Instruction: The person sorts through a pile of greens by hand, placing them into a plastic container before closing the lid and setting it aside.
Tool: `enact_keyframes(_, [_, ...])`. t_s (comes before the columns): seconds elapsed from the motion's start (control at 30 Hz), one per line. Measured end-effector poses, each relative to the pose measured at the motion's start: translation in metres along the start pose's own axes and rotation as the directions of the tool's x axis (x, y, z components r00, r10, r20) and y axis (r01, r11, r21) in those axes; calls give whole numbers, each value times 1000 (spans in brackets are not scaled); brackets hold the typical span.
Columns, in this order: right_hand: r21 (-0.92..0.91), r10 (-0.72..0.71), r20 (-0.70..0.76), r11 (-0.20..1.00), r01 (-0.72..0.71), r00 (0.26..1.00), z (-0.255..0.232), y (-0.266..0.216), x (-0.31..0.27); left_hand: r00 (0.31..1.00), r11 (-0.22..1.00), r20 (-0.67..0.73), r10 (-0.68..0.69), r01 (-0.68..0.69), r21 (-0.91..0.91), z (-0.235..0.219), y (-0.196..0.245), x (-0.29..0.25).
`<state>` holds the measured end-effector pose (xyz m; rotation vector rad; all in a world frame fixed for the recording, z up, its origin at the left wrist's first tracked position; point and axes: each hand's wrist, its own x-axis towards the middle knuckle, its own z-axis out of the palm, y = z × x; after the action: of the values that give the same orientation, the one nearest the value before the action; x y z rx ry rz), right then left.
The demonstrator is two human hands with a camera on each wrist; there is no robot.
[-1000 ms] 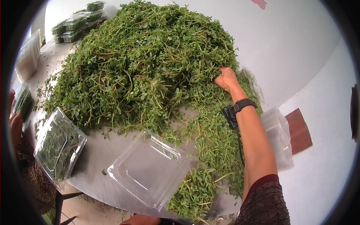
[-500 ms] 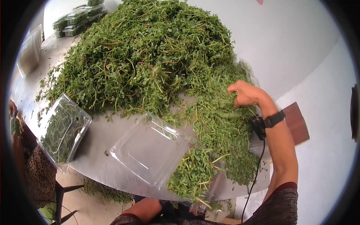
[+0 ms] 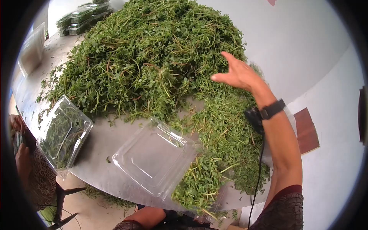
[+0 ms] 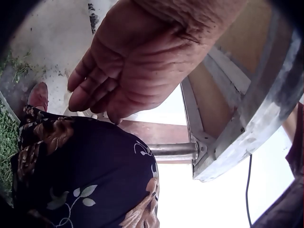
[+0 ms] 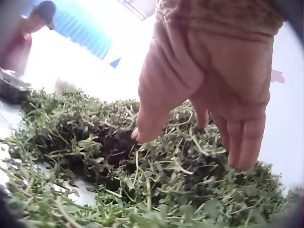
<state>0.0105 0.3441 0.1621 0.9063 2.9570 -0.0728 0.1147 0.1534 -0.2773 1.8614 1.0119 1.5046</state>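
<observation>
A large heap of leafy green stems [image 3: 145, 50] covers the back of the metal table. My right hand [image 3: 239, 74] hovers at the heap's right side, thumb and fingers spread apart. In the right wrist view, the palm and fingers [image 5: 249, 142] hang over the greens, gripping nothing. Nearer me lies an open clear plastic clamshell box: its bare lid [image 3: 153, 161] to the left, its base hidden beneath a mound of greens [image 3: 201, 180]. My left hand [image 4: 147, 66] hangs empty over the dark floral cloth [image 4: 90, 166] on my lap, beside the table's underside, fingers slightly bent.
A filled, shut clamshell [image 3: 63, 134] stands at the left edge near another person's hands [image 3: 23, 157]. Filled boxes [image 3: 86, 19] are stacked at the back left, beside nested empty ones [image 3: 32, 50]. Loose greens [image 3: 230, 134] lie on the right; a cable [image 3: 260, 165] trails from my wrist.
My right hand drew back from the heap's edge over the loose greens on the right, then moved back up to the heap with its fingers spreading. The other person's hands shifted lower.
</observation>
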Motion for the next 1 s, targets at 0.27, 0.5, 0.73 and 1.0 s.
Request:
enact_keyframes(0.27, [-206,-75,-239,978,25,968,63,-6,56,1000,994,1,9,-9,109,-3,0,-13])
enact_keyframes(0.5, [184,-14,-61,983,25,998,52,49,11,997,973,-7,71,-68,223,-5,10,-4])
enact_keyframes(0.73, [92,48,-98,995,-39,994,-7,42,-80,988,927,11,151,-146,346,-3,33,14])
enact_keyframes(1.0, [84,52,-203,996,-36,978,3,54,-138,987,865,27,158,-151,478,4,90,-1])
